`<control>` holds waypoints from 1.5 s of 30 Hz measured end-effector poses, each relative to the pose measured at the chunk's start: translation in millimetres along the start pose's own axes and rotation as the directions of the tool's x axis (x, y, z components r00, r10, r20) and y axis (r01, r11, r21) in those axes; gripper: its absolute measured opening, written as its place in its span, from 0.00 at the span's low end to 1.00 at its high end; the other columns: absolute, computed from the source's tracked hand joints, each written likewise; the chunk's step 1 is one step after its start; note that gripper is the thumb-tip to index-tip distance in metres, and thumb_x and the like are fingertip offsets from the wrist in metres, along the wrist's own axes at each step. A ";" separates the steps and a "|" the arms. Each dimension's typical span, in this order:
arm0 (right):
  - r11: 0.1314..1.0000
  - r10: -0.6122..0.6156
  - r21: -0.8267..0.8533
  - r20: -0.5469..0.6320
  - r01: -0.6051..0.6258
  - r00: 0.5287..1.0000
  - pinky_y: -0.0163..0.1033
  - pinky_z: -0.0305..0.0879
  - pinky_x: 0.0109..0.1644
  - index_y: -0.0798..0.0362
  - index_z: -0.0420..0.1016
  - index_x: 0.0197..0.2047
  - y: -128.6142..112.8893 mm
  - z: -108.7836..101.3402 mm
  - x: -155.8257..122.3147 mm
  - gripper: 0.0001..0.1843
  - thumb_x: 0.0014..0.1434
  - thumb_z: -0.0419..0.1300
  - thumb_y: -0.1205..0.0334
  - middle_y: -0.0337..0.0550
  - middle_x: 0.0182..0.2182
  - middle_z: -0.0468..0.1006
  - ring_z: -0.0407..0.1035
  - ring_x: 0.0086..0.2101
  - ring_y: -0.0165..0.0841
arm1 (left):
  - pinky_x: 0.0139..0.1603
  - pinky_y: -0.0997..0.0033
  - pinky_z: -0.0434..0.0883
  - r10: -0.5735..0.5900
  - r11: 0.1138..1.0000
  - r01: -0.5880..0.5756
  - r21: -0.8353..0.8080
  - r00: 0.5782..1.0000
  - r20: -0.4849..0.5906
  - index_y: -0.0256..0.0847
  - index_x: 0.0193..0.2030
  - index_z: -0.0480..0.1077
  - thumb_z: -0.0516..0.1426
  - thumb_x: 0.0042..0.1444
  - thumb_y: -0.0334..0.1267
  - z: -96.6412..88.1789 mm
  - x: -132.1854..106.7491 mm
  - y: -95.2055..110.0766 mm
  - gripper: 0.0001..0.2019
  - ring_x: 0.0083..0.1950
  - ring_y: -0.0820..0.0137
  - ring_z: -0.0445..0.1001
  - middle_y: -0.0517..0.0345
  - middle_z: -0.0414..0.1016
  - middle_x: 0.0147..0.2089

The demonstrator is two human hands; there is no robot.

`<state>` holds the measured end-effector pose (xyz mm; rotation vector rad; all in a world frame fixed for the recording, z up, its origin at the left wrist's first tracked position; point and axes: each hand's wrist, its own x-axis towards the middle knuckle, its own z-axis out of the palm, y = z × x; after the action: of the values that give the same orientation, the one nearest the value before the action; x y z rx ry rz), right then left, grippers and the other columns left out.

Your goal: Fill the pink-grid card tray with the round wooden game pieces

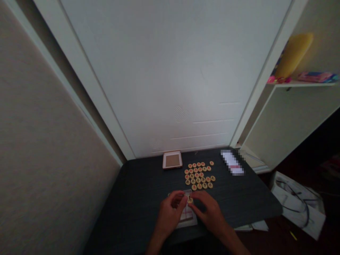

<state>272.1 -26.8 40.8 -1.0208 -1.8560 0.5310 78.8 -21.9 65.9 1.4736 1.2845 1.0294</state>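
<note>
A round wooden Chinese chess piece [190, 200] with a dark character sits between the fingertips of both hands. My right hand [209, 209] pinches it with thumb and forefinger from the right. From the left, my left hand [170, 209] has its curled fingers and thumb closed at the piece's edge; its other fingers are partly hidden. Directly below lies a white box or tray [190, 223] with a red-lined sheet, partly covered by the hands. Just beyond, several more Chinese chess pieces [198, 180] lie flat in loose rows, some with red characters, others dark.
A shallow box [172, 160] with a brown inside stands at the dark table's [138, 198] back edge. Toward the right edge lies a blurred-out white object [232, 162]. A white wall panel [175, 78] rises behind. Right of the table is a white container [299, 203] with cables.
</note>
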 end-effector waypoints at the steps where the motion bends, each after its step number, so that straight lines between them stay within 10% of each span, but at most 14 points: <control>1: 1.000 -0.015 0.010 0.006 0.015 1.000 0.46 0.74 0.54 0.43 0.76 0.54 -1.5 1.5 0.7 0.14 0.64 0.62 0.58 0.44 0.46 0.82 0.76 0.47 0.39 | 0.43 0.65 0.79 -0.020 0.999 0.021 -0.037 1.000 0.017 0.40 0.45 0.76 0.60 0.60 0.53 3.3 0.1 0.1 0.18 0.41 0.61 0.83 0.51 0.85 0.41; 12: 0.980 0.140 0.139 0.009 -0.139 0.990 0.41 0.73 0.49 0.44 0.78 0.51 -1.8 13.1 0.3 0.12 0.64 0.63 0.55 0.44 0.44 0.82 0.76 0.44 0.39 | 0.41 0.66 0.79 -0.118 0.984 0.131 -0.121 0.987 0.107 0.41 0.45 0.75 0.59 0.58 0.57 5.3 1.3 1.6 0.20 0.41 0.61 0.83 0.50 0.85 0.41; 26: 0.801 0.474 0.381 0.067 -0.462 0.878 0.38 0.70 0.41 0.49 0.78 0.43 -1.1 21.3 2.3 0.15 0.62 0.63 0.47 0.42 0.36 0.82 0.75 0.36 0.37 | 0.45 0.67 0.79 0.013 0.993 -0.030 0.110 0.988 0.152 0.48 0.50 0.74 0.56 0.65 0.48 2.4 -1.3 -4.6 0.13 0.43 0.64 0.82 0.54 0.83 0.49; 45: 0.720 0.602 0.405 0.041 -0.564 0.798 0.38 0.69 0.37 0.53 0.77 0.34 -0.7 20.7 6.6 0.21 0.60 0.63 0.42 0.44 0.29 0.82 0.76 0.31 0.38 | 0.54 0.66 0.75 0.234 0.813 -0.298 0.501 0.954 0.188 0.51 0.53 0.72 0.58 0.61 0.33 1.6 4.1 4.8 0.15 0.51 0.65 0.78 0.60 0.79 0.52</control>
<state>252.2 -20.7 34.7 -1.3140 -1.2275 1.1679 81.9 -18.3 70.2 2.1532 1.3626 0.7727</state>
